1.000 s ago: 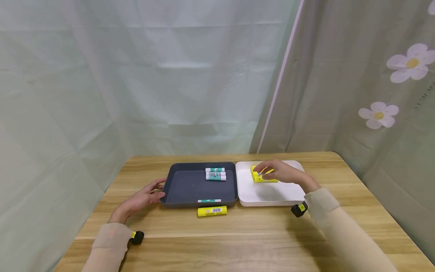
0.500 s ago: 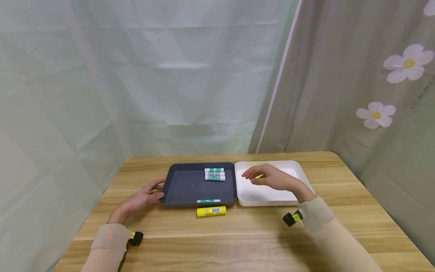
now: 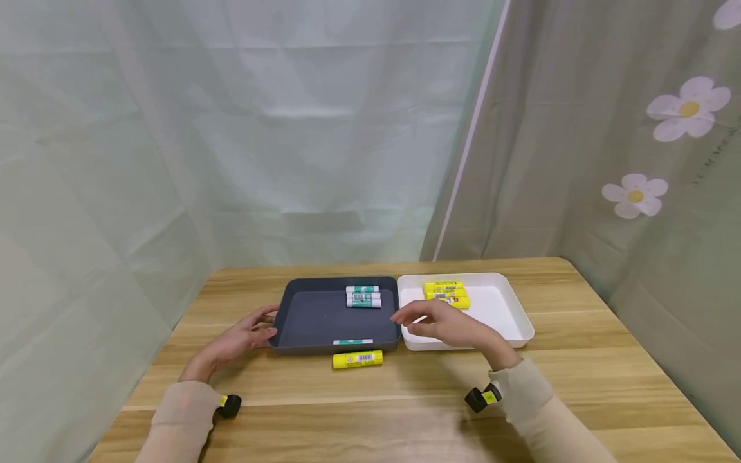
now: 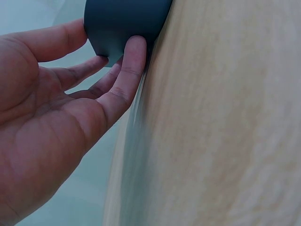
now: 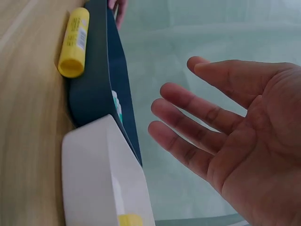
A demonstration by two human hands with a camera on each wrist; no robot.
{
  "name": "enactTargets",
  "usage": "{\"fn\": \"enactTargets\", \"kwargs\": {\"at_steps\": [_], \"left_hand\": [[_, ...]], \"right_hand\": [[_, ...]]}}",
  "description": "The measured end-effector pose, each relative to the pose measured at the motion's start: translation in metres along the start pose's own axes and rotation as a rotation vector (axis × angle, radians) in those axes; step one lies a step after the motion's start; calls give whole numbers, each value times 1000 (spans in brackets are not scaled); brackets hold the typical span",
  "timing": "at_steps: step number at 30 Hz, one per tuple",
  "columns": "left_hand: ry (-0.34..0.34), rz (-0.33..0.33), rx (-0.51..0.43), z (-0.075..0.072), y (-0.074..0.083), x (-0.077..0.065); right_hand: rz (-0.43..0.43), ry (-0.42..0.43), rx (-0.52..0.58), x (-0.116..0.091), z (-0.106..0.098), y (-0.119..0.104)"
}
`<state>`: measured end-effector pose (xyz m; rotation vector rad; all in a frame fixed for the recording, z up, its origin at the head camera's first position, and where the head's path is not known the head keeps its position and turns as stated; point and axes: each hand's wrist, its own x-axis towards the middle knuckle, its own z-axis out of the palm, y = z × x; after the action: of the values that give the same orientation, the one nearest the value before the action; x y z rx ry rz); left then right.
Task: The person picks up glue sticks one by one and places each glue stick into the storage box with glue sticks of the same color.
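My left hand (image 3: 237, 341) is at the left side of a dark grey tray (image 3: 307, 321). In the left wrist view its extended fingertips touch the tray's outer wall (image 4: 127, 21). Above the front left of a white tray (image 3: 494, 315), my right hand (image 3: 448, 325) hovers with relaxed, spread fingers and nothing in them. A yellow glue stick (image 3: 357, 359) lies on the table against the dark tray's front; the right wrist view shows this yellow glue stick (image 5: 75, 42) too. Several yellow glue sticks (image 3: 444, 294) lie side by side in the white tray, partly behind the right hand.
White-and-green glue sticks (image 3: 363, 297) lie at the back right of the dark tray. Another green-and-white glue stick (image 3: 353, 342) is half hidden behind its front wall. The trays stand side by side on a wooden table (image 3: 301, 411), with curtains (image 3: 324, 161) behind.
My right hand has moved left and toward me, away from the yellow glue sticks in the white tray, uncovering them. The left hand stays at the dark tray's side.
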<state>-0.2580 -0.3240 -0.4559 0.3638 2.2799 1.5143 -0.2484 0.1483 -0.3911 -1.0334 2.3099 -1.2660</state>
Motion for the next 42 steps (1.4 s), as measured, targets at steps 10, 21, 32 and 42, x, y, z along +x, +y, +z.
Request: {"fn": "enactTargets", "kwargs": {"at_steps": [10,21,32,42], "left_hand": [[-14,15,-12,-1,-1,1],[-16,16,-22,1,-3,0],[3,0,9,-1,-2,0],[9,0,12,-1,-2,0]], "right_hand": [[-16,-13,73,-2,18,2],[-25,-1,89,1,34,2],[-31,-90,-24,12,68,-4],[-81,-160,-80,15,79,-2]]}}
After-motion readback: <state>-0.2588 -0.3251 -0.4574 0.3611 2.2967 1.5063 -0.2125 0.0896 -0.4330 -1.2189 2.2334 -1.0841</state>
